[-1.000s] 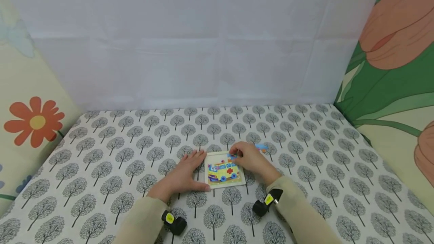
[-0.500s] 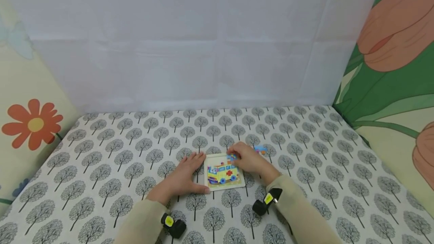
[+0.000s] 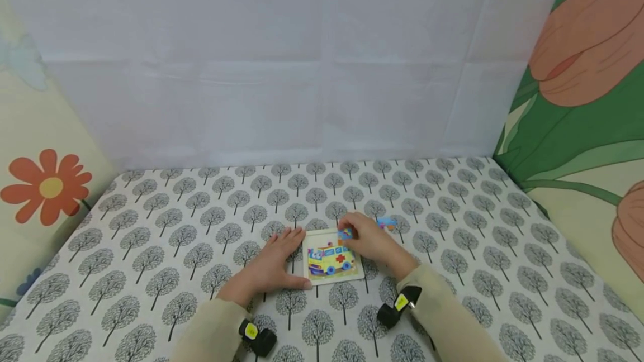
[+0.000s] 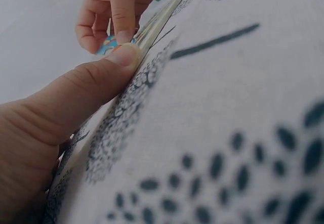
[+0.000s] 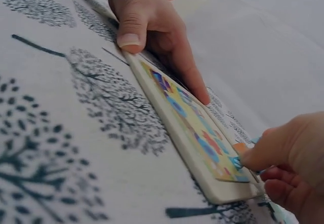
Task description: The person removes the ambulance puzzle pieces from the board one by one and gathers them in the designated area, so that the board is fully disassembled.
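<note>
A small white puzzle tray [image 3: 336,280] lies on the cloth, its picture a yellow ambulance [image 3: 327,258] with a red cross. My left hand [image 3: 275,264] rests along the tray's left side, fingers extended and thumb on the near left corner. At the upper right of the tray, my right hand [image 3: 369,239] pinches a blue and orange puzzle piece [image 3: 344,234] between thumb and fingers. In the right wrist view, that piece [image 5: 241,147] shows only partly beneath the fingertips. Whether it lies flat in the tray I cannot tell.
Another blue and orange puzzle piece [image 3: 386,222] lies on the cloth behind my right hand. The tree-patterned tablecloth [image 3: 201,217] runs back to a white sheet [image 3: 282,71]. Flower-printed panels stand at both sides.
The right hand has stayed at the tray's upper right corner, its fingers shifting slightly with the piece. The left hand keeps its place on the tray's left side.
</note>
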